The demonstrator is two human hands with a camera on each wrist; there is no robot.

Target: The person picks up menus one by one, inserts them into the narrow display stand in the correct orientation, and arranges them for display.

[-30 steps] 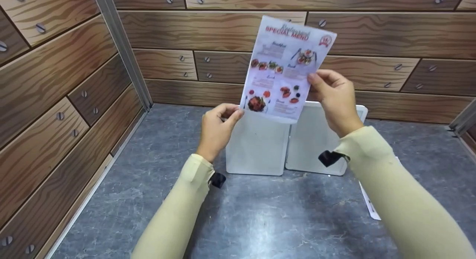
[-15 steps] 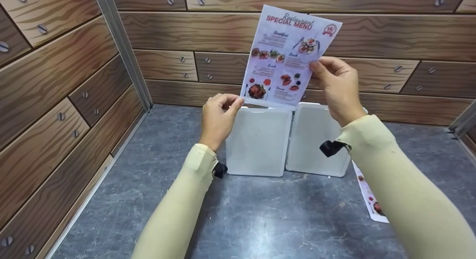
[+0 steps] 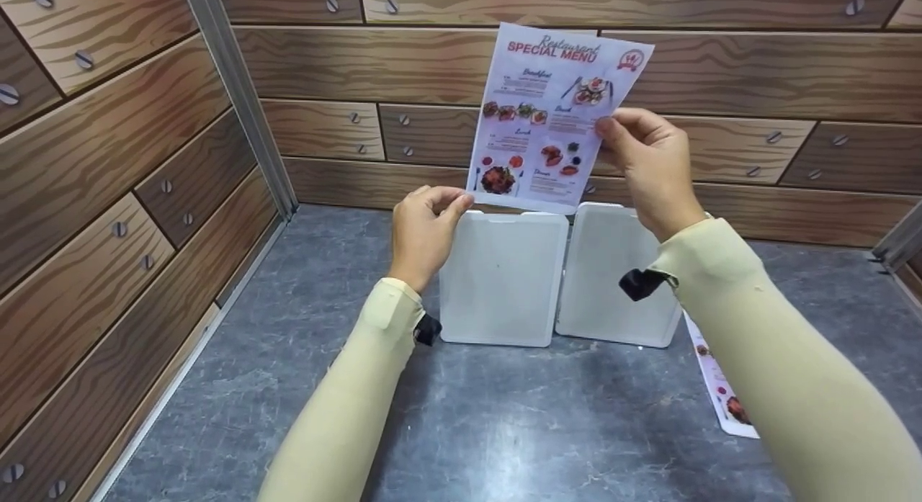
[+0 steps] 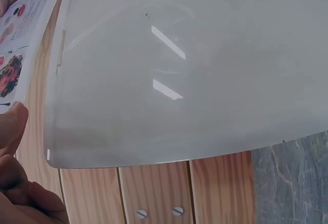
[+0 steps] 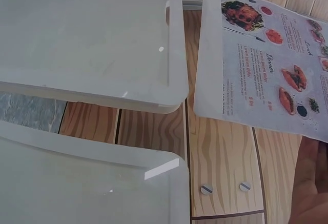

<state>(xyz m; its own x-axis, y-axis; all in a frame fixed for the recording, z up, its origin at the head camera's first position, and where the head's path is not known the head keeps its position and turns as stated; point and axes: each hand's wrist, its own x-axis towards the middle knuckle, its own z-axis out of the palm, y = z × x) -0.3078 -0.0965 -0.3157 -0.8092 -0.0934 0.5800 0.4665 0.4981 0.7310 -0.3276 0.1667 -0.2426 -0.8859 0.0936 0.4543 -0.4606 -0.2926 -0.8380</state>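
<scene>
A printed paper menu (image 3: 536, 127) headed "Restaurant Special Menu" is held up, slightly tilted, between both hands. My left hand (image 3: 426, 232) pinches its lower left corner between thumb and fingers. Higher on the right edge, my right hand (image 3: 652, 171) grips it with the thumb in front. Just below the paper stands a whitish, clear-fronted upright holder (image 3: 500, 286) with a notch in its top edge. Beside it is a second such holder (image 3: 612, 286), partly covered by the right hand and sleeve. In the right wrist view the menu's lower edge (image 5: 209, 60) is apart from the holders' tops.
Another menu (image 3: 717, 387) in a stand is at the right, mostly behind the right forearm. The grey marbled tabletop (image 3: 461, 430) meets wood-patterned walls (image 3: 432, 63) at the back and left. A metal post (image 3: 248, 99) marks the back left corner.
Both hands have raised the menu from in front of the left holder's top to above it. In the last half second it has shifted only slightly.
</scene>
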